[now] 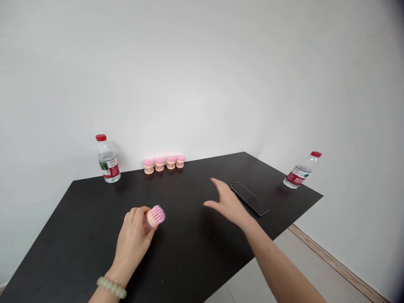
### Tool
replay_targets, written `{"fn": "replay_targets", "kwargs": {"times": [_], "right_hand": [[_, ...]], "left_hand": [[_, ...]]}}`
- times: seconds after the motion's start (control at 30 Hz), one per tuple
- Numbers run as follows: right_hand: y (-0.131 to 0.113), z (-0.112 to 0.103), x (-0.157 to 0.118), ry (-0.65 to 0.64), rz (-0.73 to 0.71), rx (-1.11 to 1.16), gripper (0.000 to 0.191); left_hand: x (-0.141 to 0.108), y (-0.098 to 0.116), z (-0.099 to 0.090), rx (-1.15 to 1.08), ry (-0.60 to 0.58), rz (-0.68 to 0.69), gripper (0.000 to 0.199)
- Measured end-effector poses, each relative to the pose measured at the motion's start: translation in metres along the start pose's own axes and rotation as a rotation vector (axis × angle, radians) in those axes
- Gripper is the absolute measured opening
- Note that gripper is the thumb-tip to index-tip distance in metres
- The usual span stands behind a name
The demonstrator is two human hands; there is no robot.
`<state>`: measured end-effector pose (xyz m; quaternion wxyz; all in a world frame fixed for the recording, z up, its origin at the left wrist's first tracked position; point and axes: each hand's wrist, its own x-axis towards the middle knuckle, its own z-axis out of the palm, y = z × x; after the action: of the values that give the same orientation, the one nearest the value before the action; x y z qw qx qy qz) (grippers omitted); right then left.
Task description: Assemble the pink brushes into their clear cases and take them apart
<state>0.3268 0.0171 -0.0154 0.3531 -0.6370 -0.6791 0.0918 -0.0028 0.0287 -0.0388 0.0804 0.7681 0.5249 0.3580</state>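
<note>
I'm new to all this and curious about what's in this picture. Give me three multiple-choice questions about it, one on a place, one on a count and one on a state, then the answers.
1. Where is the black smartphone?
A. On the table
B. On the floor
C. In a hand

2. How many brushes stand in the row by the wall?
A. Two
B. Three
C. Four

3. What is the right hand doing?
A. Gripping a bottle
B. Open and holding nothing
C. Holding a brush

Answers:
1. A: it lies flat on the tabletop.
2. C: four stand side by side.
3. B: its fingers are spread, while the left hand holds a pink-bristled brush.
</note>
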Motion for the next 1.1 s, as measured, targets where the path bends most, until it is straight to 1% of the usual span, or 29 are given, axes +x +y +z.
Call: {"fn": "replay_targets", "kwargs": {"times": [0.07,0.1,0.17,0.2,0.27,0.37,0.6,0.73,0.8,0.9,0.93,1.0,1.1], "right_hand": [[0.054,-0.028,-0.016,0.15,0.211,-0.203,0.085],[0.08,-0.038,-0.025,0.192,0.303,-0.29,0.089],[0.124,-0.051,-0.044,0.221,0.465,-0.408,0.096],[0.14,-0.053,-0.052,0.221,0.503,-0.417,0.097],[0.16,-0.053,-0.063,0.214,0.527,-0.419,0.096],[0.17,-0.048,-0.066,0.219,0.51,-0.413,0.091],[0.173,-0.049,-0.055,0.302,0.452,-0.449,0.081],[0.158,-0.044,-0.06,0.347,0.354,-0.5,0.079],[0.144,-0.042,-0.063,0.372,0.212,-0.548,0.076],[0.115,-0.042,-0.064,0.45,-0.106,-0.64,0.069],[0.104,-0.043,-0.063,0.476,-0.192,-0.662,0.068],[0.081,-0.046,-0.06,0.512,-0.289,-0.677,0.068],[0.049,-0.048,-0.054,0.533,-0.382,-0.654,0.07]], "left_hand": [[0.0,-0.001,0.001,-0.012,0.004,0.011,0.019],[0.0,-0.001,0.002,-0.018,0.008,0.014,0.019],[0.001,-0.004,0.003,-0.027,0.01,0.011,0.02],[0.001,-0.005,0.004,-0.029,0.005,0.005,0.021],[0.002,-0.008,0.005,-0.031,-0.014,-0.011,0.021],[0.003,-0.01,0.005,-0.031,-0.035,-0.039,0.024],[0.002,-0.003,-0.001,0.005,-0.005,-0.111,0.029],[0.002,-0.002,-0.001,-0.006,0.0,-0.114,0.028],[0.002,-0.002,-0.001,-0.012,-0.003,-0.109,0.028],[0.002,-0.003,0.0,-0.004,-0.009,-0.112,0.03],[0.002,-0.002,0.0,0.0,-0.012,-0.119,0.03],[0.003,-0.002,0.0,0.004,-0.015,-0.13,0.031],[0.002,-0.001,0.0,0.003,-0.011,-0.132,0.031]]}}
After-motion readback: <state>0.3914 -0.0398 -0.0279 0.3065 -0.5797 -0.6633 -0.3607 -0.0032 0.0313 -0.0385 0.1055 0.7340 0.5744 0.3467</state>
